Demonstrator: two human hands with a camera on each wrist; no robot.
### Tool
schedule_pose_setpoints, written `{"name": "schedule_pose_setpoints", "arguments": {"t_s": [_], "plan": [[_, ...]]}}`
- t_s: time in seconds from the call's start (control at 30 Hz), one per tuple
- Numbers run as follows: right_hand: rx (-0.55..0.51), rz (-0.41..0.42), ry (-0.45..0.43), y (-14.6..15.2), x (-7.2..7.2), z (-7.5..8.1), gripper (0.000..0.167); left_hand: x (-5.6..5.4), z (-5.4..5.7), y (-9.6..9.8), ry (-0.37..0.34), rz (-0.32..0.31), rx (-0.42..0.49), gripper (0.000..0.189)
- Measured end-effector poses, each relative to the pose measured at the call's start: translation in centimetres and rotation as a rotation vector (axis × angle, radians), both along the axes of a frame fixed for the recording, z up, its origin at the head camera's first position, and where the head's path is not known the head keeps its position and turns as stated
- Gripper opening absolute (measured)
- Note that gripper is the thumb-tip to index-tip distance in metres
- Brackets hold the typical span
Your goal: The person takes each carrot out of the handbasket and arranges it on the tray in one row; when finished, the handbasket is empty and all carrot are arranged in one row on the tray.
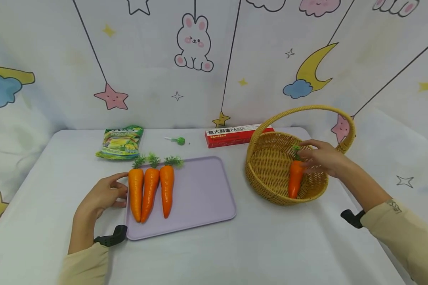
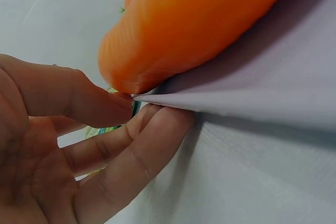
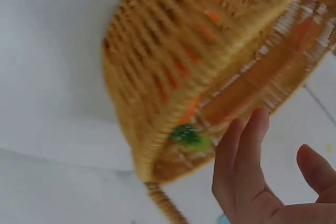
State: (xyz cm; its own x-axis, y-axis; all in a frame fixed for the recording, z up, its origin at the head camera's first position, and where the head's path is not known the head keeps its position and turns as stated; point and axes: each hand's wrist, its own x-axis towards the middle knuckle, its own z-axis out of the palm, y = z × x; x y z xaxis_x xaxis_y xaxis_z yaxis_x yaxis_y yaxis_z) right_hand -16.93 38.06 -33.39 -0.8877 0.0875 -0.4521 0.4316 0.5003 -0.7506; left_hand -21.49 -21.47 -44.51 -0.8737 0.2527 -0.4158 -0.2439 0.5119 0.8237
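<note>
My left hand pinches the left edge of a lilac tray; in the left wrist view the thumb lies above the rim and the fingers below it. Three orange carrots with green tops lie side by side on the tray's left part. Over the right side of a wicker basket, my right hand has its fingers spread and holds nothing. A single carrot lies inside the basket, its leafy top near those fingers in the right wrist view. Motion blurs the basket there.
Behind the tray lie a green snack bag, a small green lollipop and a red and white pasta box. The basket's tall handle arches over its back. A patterned cloth hangs behind the white table.
</note>
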Motion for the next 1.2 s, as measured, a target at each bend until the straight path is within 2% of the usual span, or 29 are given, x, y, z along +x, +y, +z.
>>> {"name": "schedule_pose_setpoints", "arguments": {"t_s": [0.2,0.4,0.57,0.73,0.93,1.2], "plan": [[0.028,-0.052,-0.052,2.2,-0.5,-1.4,0.065,0.0,0.3,0.1,0.000,0.000,0.010,0.063],[0.047,-0.046,-0.112,1.9,-1.1,-2.6,0.063,0.0,0.4,0.0,-0.004,0.013,0.007,0.064],[0.021,-0.078,-0.153,1.4,-1.3,-3.7,0.065,0.0,0.1,0.0,-0.002,0.018,0.012,0.065],[-0.015,-0.136,-0.138,0.9,-1.2,-5.1,0.063,0.0,0.0,0.0,-0.001,0.022,0.010,0.066],[0.046,-0.158,-0.098,0.5,-0.9,-6.0,0.063,-0.1,0.0,0.1,0.003,0.022,0.012,0.067],[0.073,-0.169,-0.074,0.2,-0.7,-6.6,0.063,0.1,-0.1,0.1,0.007,0.029,0.012,0.067]]}}
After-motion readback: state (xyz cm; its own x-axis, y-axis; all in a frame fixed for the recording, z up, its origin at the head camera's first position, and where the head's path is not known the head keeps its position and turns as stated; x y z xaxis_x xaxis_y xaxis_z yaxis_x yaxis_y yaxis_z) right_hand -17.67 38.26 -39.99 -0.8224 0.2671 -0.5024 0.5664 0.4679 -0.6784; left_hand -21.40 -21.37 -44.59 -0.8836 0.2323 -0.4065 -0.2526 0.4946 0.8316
